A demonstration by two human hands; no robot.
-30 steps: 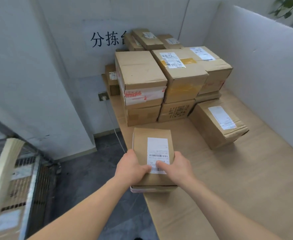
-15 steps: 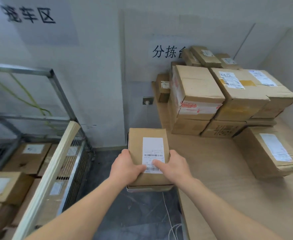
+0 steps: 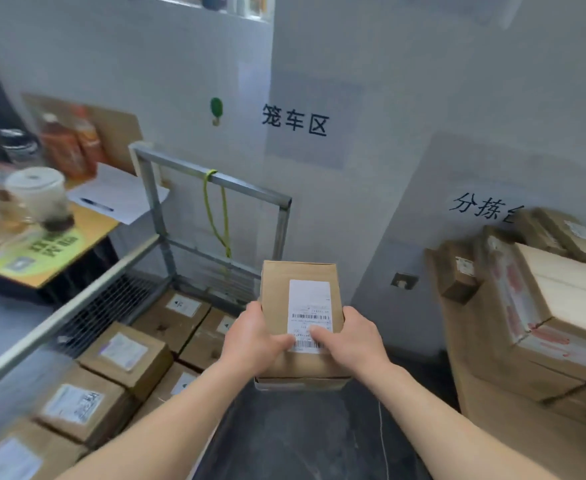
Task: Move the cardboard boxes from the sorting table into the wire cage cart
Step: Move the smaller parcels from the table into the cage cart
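Both hands, left hand (image 3: pixel 250 336) and right hand (image 3: pixel 350 337), grip the labelled box (image 3: pixel 300 292), fingers curled round it. Best lowered level over the cage cart (image 3: pixel 212 178), onto the stacked boxes (image 3: pixel 125 355).

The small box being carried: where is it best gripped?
Grip the box by its long side walls, one hand from each side, thumbs on the flat top, as the left hand and right hand do. It is narrow and flat-sided.
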